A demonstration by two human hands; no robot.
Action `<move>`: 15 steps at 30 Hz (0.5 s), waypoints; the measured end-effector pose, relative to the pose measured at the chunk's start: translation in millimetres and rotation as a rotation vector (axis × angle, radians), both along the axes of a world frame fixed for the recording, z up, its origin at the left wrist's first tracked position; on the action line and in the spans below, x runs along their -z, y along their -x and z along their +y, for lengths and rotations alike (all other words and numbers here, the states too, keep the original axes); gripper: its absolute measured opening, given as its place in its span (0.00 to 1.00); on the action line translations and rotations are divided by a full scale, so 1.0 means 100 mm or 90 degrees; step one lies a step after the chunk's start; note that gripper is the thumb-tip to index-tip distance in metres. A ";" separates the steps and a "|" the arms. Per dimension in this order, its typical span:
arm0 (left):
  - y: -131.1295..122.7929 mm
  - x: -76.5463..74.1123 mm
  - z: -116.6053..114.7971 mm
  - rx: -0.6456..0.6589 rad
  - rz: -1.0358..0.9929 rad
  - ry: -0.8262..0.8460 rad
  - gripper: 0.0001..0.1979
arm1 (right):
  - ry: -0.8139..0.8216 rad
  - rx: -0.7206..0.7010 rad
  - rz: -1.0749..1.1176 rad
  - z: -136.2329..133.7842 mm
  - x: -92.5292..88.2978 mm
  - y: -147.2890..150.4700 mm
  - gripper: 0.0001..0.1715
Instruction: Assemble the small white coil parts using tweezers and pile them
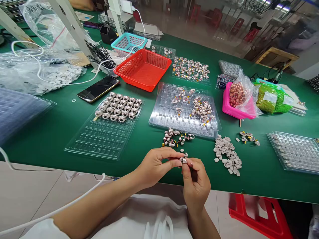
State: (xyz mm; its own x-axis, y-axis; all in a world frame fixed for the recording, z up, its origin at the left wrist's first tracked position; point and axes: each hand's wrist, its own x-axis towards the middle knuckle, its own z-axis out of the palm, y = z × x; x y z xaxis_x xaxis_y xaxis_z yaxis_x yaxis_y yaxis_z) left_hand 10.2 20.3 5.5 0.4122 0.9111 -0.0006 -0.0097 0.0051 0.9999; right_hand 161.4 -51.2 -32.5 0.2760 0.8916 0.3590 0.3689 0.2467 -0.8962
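Observation:
At the near edge of the green table, my left hand (pixel 159 165) and my right hand (pixel 196 181) pinch one small shiny earbud housing (pixel 183 160) between fingertips and thumbs. Its underside is hidden by the fingers. Just beyond lie a loose pale piece (pixel 182 150) and a small heap of wired earbud parts (pixel 171 136) with yellow bits. Right of my right hand is a spread of pale, flat caps (pixel 228 154). To the left, a clear tray (pixel 99 139) carries rows of shiny rounded housings (pixel 118 107) in its far half.
Behind the heap, a clear tray (pixel 164 103) holds wired parts. A red basket (pixel 147 71), phone (pixel 98 89) and white cable (pixel 94 78) stand further left. A pink basket (pixel 226 103) with a bag is at right, near another filled tray (pixel 296 152). A red stool (pixel 259 212) is below.

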 end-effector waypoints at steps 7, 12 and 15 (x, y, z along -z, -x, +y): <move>0.02 0.04 0.00 -0.002 -0.018 -0.073 0.10 | -0.030 -0.036 -0.068 0.05 -0.04 -0.05 0.14; 0.05 0.06 -0.02 0.012 -0.019 -0.062 0.10 | 0.009 -0.090 -0.089 0.08 -0.18 -0.13 0.12; 0.05 0.03 -0.02 0.018 -0.021 0.002 0.09 | 0.034 -0.123 -0.068 0.08 -0.22 -0.18 0.12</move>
State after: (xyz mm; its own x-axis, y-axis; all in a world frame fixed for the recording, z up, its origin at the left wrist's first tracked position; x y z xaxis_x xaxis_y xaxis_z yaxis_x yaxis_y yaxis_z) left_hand 4.9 18.6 2.6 0.4383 0.8988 0.0112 -0.0425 0.0082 0.9991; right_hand 178.9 -42.9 -11.0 0.0613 0.9427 0.3279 0.4123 0.2752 -0.8685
